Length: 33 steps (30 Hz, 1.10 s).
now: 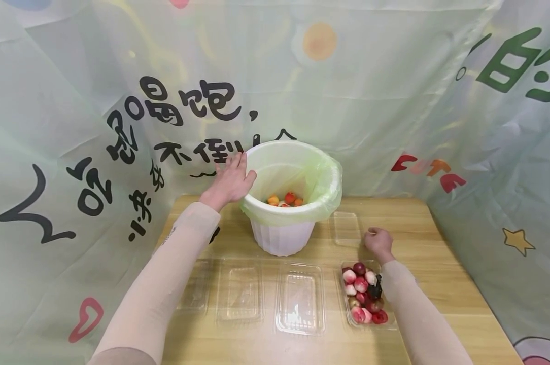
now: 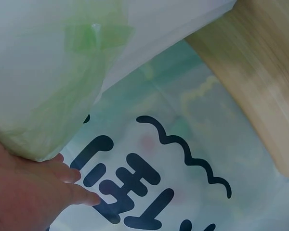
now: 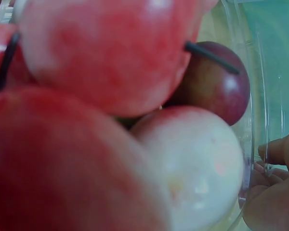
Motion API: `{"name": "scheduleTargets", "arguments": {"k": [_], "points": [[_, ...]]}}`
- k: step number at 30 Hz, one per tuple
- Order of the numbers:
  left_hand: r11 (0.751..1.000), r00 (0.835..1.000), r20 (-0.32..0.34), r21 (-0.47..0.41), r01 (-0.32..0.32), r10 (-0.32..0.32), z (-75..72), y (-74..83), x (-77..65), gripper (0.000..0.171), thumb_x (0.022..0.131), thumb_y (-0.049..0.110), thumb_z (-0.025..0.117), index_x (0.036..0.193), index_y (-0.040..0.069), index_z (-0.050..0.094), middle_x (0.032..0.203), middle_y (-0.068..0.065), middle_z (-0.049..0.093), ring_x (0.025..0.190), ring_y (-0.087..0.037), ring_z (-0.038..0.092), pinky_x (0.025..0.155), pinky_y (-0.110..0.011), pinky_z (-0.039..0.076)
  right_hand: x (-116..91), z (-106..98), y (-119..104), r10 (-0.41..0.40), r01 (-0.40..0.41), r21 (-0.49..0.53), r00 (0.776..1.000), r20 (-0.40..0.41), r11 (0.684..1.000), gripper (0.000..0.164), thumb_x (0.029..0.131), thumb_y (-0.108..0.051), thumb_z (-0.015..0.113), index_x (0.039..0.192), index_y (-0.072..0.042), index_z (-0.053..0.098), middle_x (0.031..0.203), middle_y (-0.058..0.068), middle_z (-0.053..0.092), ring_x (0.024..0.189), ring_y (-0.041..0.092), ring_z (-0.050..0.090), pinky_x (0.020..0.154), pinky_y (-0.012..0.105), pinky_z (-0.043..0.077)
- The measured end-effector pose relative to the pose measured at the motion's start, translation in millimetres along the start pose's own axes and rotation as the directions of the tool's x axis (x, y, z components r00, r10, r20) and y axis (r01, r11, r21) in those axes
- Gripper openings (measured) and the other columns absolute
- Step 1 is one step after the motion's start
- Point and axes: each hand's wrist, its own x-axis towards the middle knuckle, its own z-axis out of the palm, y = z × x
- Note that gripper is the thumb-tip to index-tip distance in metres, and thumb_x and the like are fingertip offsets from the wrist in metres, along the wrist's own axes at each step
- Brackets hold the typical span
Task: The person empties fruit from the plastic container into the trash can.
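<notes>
A white bin (image 1: 281,235) lined with a pale green bag (image 1: 327,203) stands upright at the table's back. My left hand (image 1: 231,180) rests on its left rim, fingers extended; the left wrist view shows that hand (image 2: 29,192) against the bagged rim. Several orange and red fruits (image 1: 289,197) lie inside the bin. My right hand (image 1: 379,243) is curled, its fingers pinching the edge of a clear plastic box (image 1: 345,228) to the bin's right. Beneath the right wrist, another clear box holds several small red, white and dark fruits (image 1: 361,285); plums and stemmed fruits (image 3: 111,53) fill the right wrist view.
Several clear plastic boxes (image 1: 300,299) lie in a row along the front of the wooden table (image 1: 256,347). A printed fabric backdrop (image 1: 371,101) encloses the table at the back and both sides. The bin stands close to the back fabric.
</notes>
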Motion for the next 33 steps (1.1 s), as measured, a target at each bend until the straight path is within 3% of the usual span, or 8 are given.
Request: {"name": "scheduleTargets", "arguments": {"k": [11,13,16,20,24,26,30,33], "points": [[1.000,1.000,0.003,-0.014,0.000,0.000,0.5,0.0,1.5,0.077,0.108,0.044,0.021,0.168,-0.001,0.006,0.177,-0.021,0.006,0.163,-0.047,0.006,0.127,-0.074,0.002,-1.4,-1.7,2.8,-0.011,0.011,-0.002,1.000,-0.023,1.000,0.052,0.103,-0.019,0.052,0.141,0.017,0.055,0.136,0.036,0.062,0.129,0.052,0.058,0.114,0.058,0.045],[1.000,1.000,0.005,-0.015,0.002,-0.002,0.2,0.2,1.2,0.077,0.108,0.045,0.020,0.168,-0.001,0.006,0.177,-0.021,0.006,0.163,-0.047,0.006,0.127,-0.074,0.002,-2.7,-3.8,3.3,-0.006,0.006,0.014,1.000,-0.020,1.000,0.054,0.104,-0.021,0.052,0.143,0.017,0.052,0.133,0.036,0.064,0.123,0.050,0.064,0.114,0.058,0.046],[1.000,1.000,0.005,-0.011,0.005,-0.005,0.0,0.2,0.8,0.078,0.107,0.047,0.018,0.168,-0.001,0.005,0.177,-0.021,0.005,0.163,-0.047,0.006,0.128,-0.073,0.001,-5.7,-8.6,3.8,-0.013,0.013,0.012,1.000,-0.024,1.000,0.056,0.105,-0.024,0.053,0.143,0.018,0.051,0.125,0.036,0.069,0.098,0.041,0.075,0.111,0.058,0.048],[1.000,1.000,0.004,-0.004,0.000,0.000,0.3,0.0,0.4,0.078,0.108,0.047,0.017,0.168,-0.001,0.005,0.177,-0.021,0.005,0.163,-0.047,0.007,0.127,-0.073,0.002,-11.4,-18.3,6.8,-0.027,0.027,0.009,0.999,-0.048,1.000,0.053,0.104,-0.024,0.054,0.136,0.018,0.058,0.112,0.033,0.074,0.075,0.025,0.078,0.094,0.048,0.059],[1.000,1.000,0.005,0.007,-0.006,0.006,1.1,0.0,-0.2,0.078,0.108,0.047,0.016,0.168,-0.001,0.005,0.177,-0.022,0.006,0.163,-0.047,0.008,0.127,-0.074,0.005,-20.3,-30.1,15.0,-0.025,0.030,0.064,0.997,-0.080,0.998,0.044,0.102,-0.018,0.054,0.124,0.018,0.066,0.102,0.031,0.077,0.078,0.031,0.080,0.065,0.026,0.061],[1.000,1.000,0.003,0.007,-0.008,0.008,1.2,0.3,-0.4,0.078,0.107,0.048,0.016,0.168,-0.001,0.004,0.177,-0.022,0.006,0.163,-0.047,0.008,0.127,-0.075,0.005,-25.1,-37.5,20.5,-0.026,0.032,0.058,0.996,-0.089,0.998,0.042,0.101,-0.017,0.054,0.121,0.018,0.068,0.099,0.030,0.077,0.078,0.031,0.080,0.060,0.019,0.056],[1.000,1.000,-0.006,-0.002,-0.013,0.013,1.0,1.1,-1.0,0.079,0.107,0.048,0.016,0.168,-0.002,0.006,0.177,-0.022,0.007,0.163,-0.048,0.009,0.126,-0.075,0.004,-37.6,-54.6,30.2,-0.033,0.033,-0.002,0.999,-0.024,0.999,0.045,0.101,-0.021,0.057,0.121,0.018,0.067,0.095,0.026,0.078,0.074,0.024,0.077,0.064,0.023,0.056],[1.000,1.000,-0.007,-0.001,-0.010,0.010,0.8,0.7,-1.4,0.079,0.107,0.048,0.016,0.167,-0.002,0.006,0.177,-0.022,0.006,0.163,-0.048,0.008,0.126,-0.075,0.004,-47.5,-65.0,36.1,-0.023,0.023,-0.003,0.995,0.095,1.000,0.050,0.102,-0.023,0.059,0.126,0.020,0.063,0.096,0.025,0.076,0.077,0.019,0.074,0.071,0.030,0.061]]}}
